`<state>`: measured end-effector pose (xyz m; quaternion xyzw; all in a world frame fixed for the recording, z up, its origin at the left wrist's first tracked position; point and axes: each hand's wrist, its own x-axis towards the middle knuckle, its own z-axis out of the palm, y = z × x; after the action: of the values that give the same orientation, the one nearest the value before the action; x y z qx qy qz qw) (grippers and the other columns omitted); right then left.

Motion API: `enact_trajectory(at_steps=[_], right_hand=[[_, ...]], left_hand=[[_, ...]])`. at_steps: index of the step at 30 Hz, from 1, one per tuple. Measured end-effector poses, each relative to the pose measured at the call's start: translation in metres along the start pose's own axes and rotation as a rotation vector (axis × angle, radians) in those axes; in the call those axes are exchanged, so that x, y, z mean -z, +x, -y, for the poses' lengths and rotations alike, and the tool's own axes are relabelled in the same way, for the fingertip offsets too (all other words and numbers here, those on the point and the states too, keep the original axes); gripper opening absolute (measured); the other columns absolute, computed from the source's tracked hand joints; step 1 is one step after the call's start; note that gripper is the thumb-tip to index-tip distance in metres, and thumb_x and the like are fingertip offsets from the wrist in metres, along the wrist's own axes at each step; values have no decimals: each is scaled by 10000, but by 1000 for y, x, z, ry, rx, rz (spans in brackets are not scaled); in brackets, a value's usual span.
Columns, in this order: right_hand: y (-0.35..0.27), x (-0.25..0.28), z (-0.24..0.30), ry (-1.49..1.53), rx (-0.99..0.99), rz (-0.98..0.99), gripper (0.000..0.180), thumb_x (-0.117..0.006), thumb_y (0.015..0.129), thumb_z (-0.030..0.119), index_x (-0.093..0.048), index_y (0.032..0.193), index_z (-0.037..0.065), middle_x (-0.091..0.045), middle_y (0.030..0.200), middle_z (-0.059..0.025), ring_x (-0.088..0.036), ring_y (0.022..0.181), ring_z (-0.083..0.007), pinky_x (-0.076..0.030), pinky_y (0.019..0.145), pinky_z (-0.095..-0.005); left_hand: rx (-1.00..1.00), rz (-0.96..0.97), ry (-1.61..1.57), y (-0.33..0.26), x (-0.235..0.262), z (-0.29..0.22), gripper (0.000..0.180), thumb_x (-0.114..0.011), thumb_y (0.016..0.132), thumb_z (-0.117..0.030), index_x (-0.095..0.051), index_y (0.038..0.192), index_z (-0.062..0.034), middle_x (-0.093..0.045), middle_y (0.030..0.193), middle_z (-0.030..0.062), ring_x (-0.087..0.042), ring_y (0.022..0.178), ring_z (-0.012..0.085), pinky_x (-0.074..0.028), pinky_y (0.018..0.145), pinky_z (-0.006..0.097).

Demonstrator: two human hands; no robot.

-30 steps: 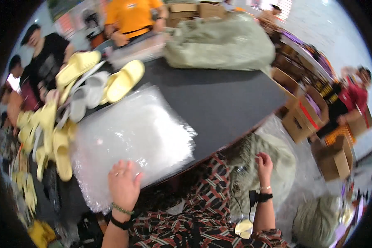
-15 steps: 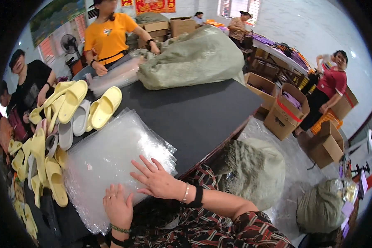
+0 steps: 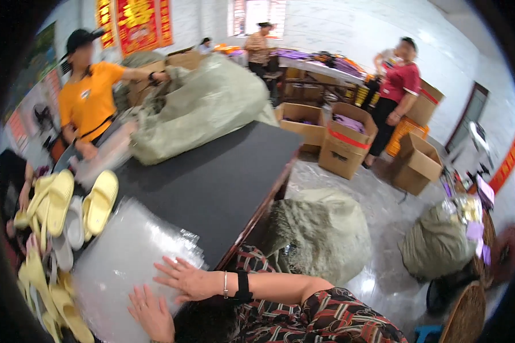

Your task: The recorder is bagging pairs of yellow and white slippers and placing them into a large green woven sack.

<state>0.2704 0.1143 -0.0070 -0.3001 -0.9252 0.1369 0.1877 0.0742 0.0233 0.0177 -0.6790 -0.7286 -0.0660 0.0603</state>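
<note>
Both hands, left hand [image 3: 152, 313] and right hand [image 3: 187, 279], lie flat with fingers spread apart on the plastic bags [image 3: 126, 263]. The slick pile could slide off the desk [image 3: 212, 177] edge if pushed.

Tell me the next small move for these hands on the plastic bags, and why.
Probably peel one bag off the top. Both hands, the right hand and the left hand, lie flat and open on the stack of clear bags, gripping nothing, with yellow slippers waiting beside it.

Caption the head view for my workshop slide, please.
Both hands, left and right, flat on a stack of clear plastic bags beside yellow slippers.
</note>
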Motion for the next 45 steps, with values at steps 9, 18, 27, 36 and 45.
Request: enact_trajectory(at_steps=[9, 18, 27, 36, 45], right_hand=[[-178, 173, -131, 593, -553, -767, 562, -604, 937, 101, -340, 1433, 82, -601, 1249, -126, -628, 1076, -222, -525, 893, -353], [-452, 310, -169, 280, -910, -1740, 641, -588, 904, 134, -248, 1436, 18, -676, 1031, -142, -683, 812, -193, -523, 634, -298], [-498, 77, -274, 674, -1311, -1116, 355, -546, 908, 40, -529, 1263, 22, -696, 1014, -131, -698, 804, -218, -545, 654, -279], [-388, -215, -270, 537, -1421, -127, 378, -638, 846, 290, -662, 1137, 52, -717, 981, -134, -675, 915, -303, -519, 826, -426], [-394, -228, -312, 382, -1548, -102, 439, -639, 792, 242, -565, 1140, -15, -648, 1071, -262, -609, 1006, -435, -498, 862, -496]], left_hand=[[-49, -123, 55, -11, 0, 4, 467, -486, 976, -344, -533, 1363, -87, -506, 1412, 169, -419, 1331, 385, -317, 1073, 575], [-103, -97, 81, -3, -4, -3, 475, -476, 987, -342, -524, 1363, -57, -505, 1404, 193, -423, 1323, 397, -332, 1075, 532], [9, 37, 188, 5, -45, 7, 540, -346, 1036, -368, -297, 1523, -140, -272, 1579, 126, -251, 1444, 361, -191, 1126, 593], [-89, -7, 89, 3, -25, 3, 525, -383, 1020, -339, -394, 1457, -47, -360, 1505, 194, -315, 1393, 396, -216, 1119, 549], [-130, -12, 88, 5, -20, -8, 533, -368, 1034, -347, -414, 1437, 0, -410, 1466, 239, -347, 1364, 424, -263, 1105, 522]])
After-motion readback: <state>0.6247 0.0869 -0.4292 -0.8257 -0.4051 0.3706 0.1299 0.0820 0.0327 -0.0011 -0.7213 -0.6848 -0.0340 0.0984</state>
